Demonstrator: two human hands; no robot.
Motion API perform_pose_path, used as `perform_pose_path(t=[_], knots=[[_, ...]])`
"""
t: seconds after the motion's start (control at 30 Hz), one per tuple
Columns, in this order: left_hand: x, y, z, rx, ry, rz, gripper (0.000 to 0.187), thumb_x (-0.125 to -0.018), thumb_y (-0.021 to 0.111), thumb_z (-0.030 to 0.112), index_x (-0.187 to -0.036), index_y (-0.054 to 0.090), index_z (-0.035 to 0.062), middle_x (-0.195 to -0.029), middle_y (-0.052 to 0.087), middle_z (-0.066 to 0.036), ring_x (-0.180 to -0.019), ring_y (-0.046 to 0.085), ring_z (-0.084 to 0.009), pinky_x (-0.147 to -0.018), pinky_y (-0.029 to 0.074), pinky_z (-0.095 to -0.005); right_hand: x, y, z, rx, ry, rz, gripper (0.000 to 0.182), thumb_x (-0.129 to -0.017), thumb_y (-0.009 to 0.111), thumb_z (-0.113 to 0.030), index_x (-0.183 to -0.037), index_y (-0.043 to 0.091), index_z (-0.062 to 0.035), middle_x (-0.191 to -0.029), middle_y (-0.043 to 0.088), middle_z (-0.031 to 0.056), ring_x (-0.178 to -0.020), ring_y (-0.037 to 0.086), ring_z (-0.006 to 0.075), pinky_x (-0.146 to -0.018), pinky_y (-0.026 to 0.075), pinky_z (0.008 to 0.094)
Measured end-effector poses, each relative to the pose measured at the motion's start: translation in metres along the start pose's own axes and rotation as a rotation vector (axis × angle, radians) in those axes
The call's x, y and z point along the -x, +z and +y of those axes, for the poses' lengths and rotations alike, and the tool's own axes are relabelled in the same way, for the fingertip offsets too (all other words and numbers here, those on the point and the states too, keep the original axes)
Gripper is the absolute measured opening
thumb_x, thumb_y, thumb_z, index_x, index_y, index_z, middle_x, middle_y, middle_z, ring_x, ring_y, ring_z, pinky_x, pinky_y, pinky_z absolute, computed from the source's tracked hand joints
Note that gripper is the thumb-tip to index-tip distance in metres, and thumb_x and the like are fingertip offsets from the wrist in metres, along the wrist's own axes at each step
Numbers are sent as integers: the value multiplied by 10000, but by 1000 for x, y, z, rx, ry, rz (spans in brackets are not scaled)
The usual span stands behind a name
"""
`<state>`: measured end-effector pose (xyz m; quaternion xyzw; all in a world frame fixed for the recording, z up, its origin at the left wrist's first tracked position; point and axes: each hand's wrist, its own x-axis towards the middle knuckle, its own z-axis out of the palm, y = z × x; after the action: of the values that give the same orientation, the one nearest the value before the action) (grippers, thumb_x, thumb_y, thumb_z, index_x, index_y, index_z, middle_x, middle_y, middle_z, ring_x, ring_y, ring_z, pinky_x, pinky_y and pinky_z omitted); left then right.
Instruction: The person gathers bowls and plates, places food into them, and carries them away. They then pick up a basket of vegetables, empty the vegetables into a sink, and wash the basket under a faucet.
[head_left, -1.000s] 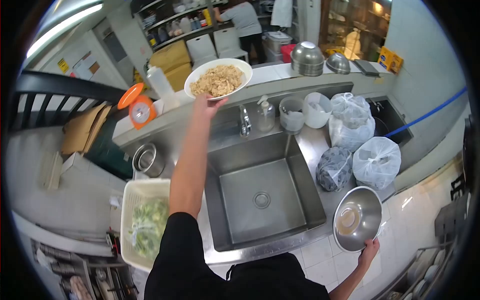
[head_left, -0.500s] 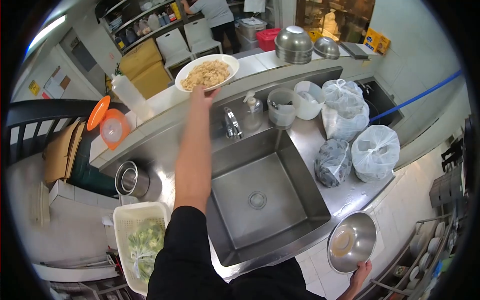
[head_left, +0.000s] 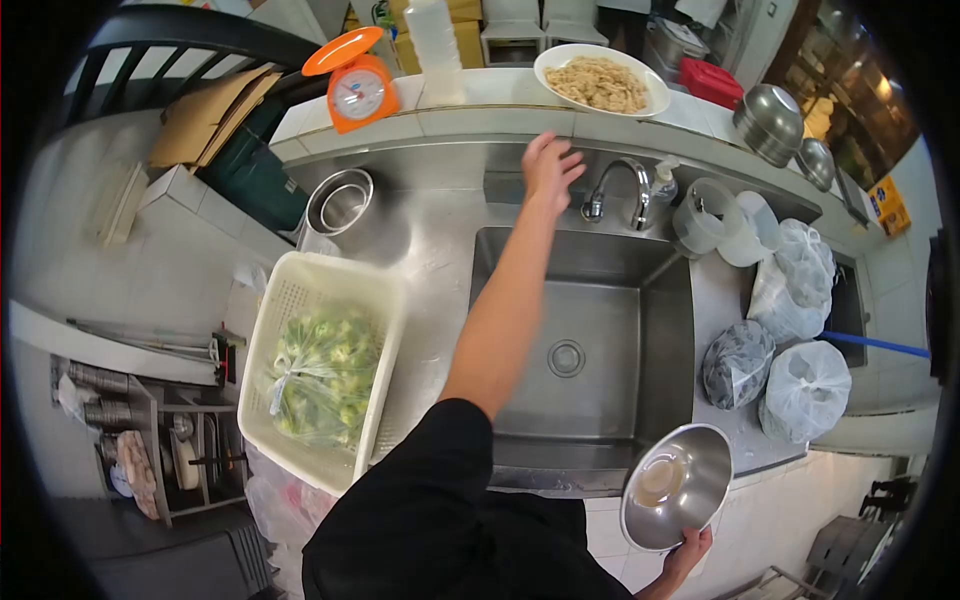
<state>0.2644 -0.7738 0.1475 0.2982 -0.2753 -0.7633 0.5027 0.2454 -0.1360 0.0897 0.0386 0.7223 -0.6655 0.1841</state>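
My left hand reaches over the back of the sink with fingers apart and nothing in them. Just beyond it, on the tiled ledge, rests a white dish heaped with pale tan, crumbly food. The curved faucet stands right of that hand. Low on the right, my right hand grips the rim of a steel bowl, tilted so its inside shows. A little cloudy liquid or residue lies at the bowl's bottom. Below my left arm is the steel sink, its drain visible.
Left of the sink stands a cream basket with bagged green vegetables. Nested steel pots are behind it. An orange scale and a white bottle occupy the ledge. Plastic tubs and tied bags crowd the right counter.
My left hand has let go of the white dish, now on the ledge, and drawn back toward the sink. My view has turned left and down. My right hand still holds the bowl.
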Motion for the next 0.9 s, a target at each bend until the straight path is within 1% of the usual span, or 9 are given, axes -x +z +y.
perform_pose_path(t=[0.1, 0.13, 0.2, 0.3, 0.37, 0.47, 0.57, 0.7, 0.9], knots=[[-5, -107, 38, -529, 412, 96, 182, -841, 564, 117, -1004, 629, 70, -896, 624, -74, -752, 610, -175, -619, 500, -301, -13, 23, -15, 86, -62, -168, 264, -686, 474, -10, -920, 585, 44, -853, 604, 57, -766, 538, 134, -717, 426, 248], [4, -132, 76, -973, 741, 243, 136, -804, 569, 95, -894, 663, 54, -847, 640, -74, -731, 614, -179, -632, 490, -299, -14, 35, -21, 141, -102, -207, 214, -708, 490, -24, -888, 584, 41, -805, 583, 34, -729, 511, 105, -675, 410, 236], [-7, -197, 139, -1303, 925, 565, 182, -723, 573, 99, -869, 668, 49, -875, 649, -128, -787, 620, -254, -724, 485, -341, -15, 63, -35, 203, -136, -253, 168, -729, 506, -39, -857, 584, 38, -758, 562, 11, -693, 484, 77, -634, 393, 225], [1, -287, 196, -1738, 899, 587, 266, -706, 585, 146, -947, 630, 42, -988, 600, -160, -967, 545, -336, -784, 454, -441, -27, 119, -58, 507, -254, -349, 180, -772, 572, -132, -852, 576, 29, -728, 520, -10, -686, 432, 68, -623, 368, 221], [-1, -317, 210, -2207, 147, 472, 302, -718, 601, 230, -983, 628, 87, -1078, 592, -133, -1071, 518, -305, -850, 408, -477, -41, 168, -63, 542, -233, -440, 216, -786, 594, -172, -859, 573, 31, -729, 517, -13, -686, 428, 68, -618, 367, 223], [20, -333, 195, -2412, 278, 402, 242, -685, 666, 237, -890, 671, 108, -982, 646, -137, -977, 595, -277, -851, 424, -496, -52, 256, -75, 443, -307, -626, 243, -795, 576, -147, -948, 602, 40, -823, 598, 19, -732, 502, 76, -651, 408, 230], [4, -330, 194, -2571, 241, 183, 238, -686, 678, 229, -897, 669, 119, -991, 652, -95, -961, 611, -254, -835, 419, -527, -69, 341, -61, 317, -101, -706, 217, -783, 559, -97, -965, 622, 2, -830, 624, 39, -708, 565, 105, -608, 445, 244], [-3, -323, 203, -2325, 163, 65, 257, -700, 676, 216, -900, 638, 59, -923, 639, -137, -930, 600, -317, -783, 461, -453, -61, 450, -53, 247, -133, -788, 191, -785, 550, -94, -924, 604, 26, -777, 633, 86, -632, 625, 143, -522, 526, 279], [34, -257, 271, -2059, 455, -183, 234, -742, 637, 166, -913, 589, 13, -887, 601, -182, -886, 550, -383, -758, 440, -451, -40, 583, -30, 474, -340, -849, 212, -780, 521, -87, -913, 585, 65, -762, 642, 142, -579, 646, 195, -518, 542, 328]])
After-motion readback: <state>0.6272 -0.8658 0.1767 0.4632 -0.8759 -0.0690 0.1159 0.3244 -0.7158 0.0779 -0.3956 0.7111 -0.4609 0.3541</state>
